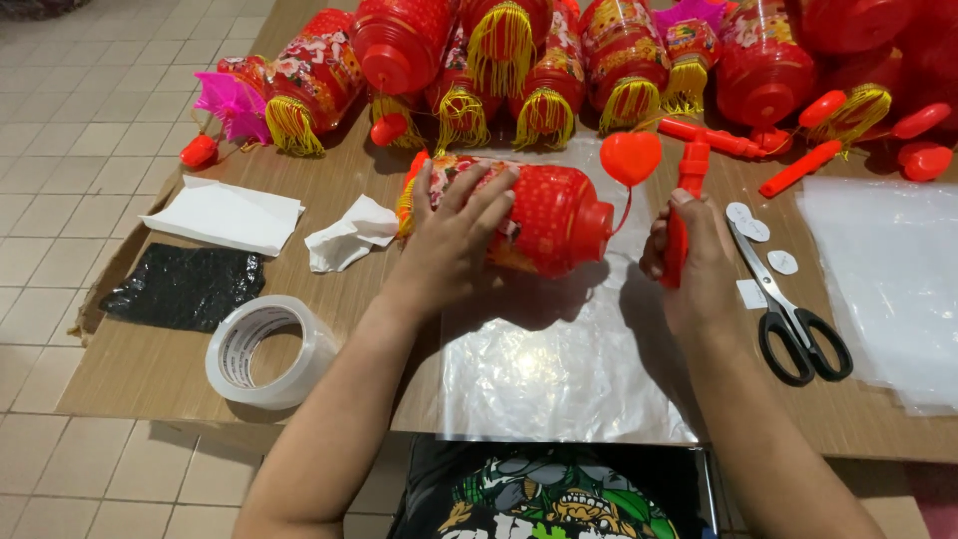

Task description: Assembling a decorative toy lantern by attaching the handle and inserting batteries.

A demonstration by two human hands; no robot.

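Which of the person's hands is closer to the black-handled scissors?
Right. The right hand, gripping a red plastic handle, sits just left of the scissors; the left hand rests on the red lantern, farther left.

A small home craft workshop: a low wooden surface laid on a tiled floor, a crowd of finished red lanterns along twelve o'clock, loose red handles at two, tape at eight, scissors and clear plastic sheets at three.
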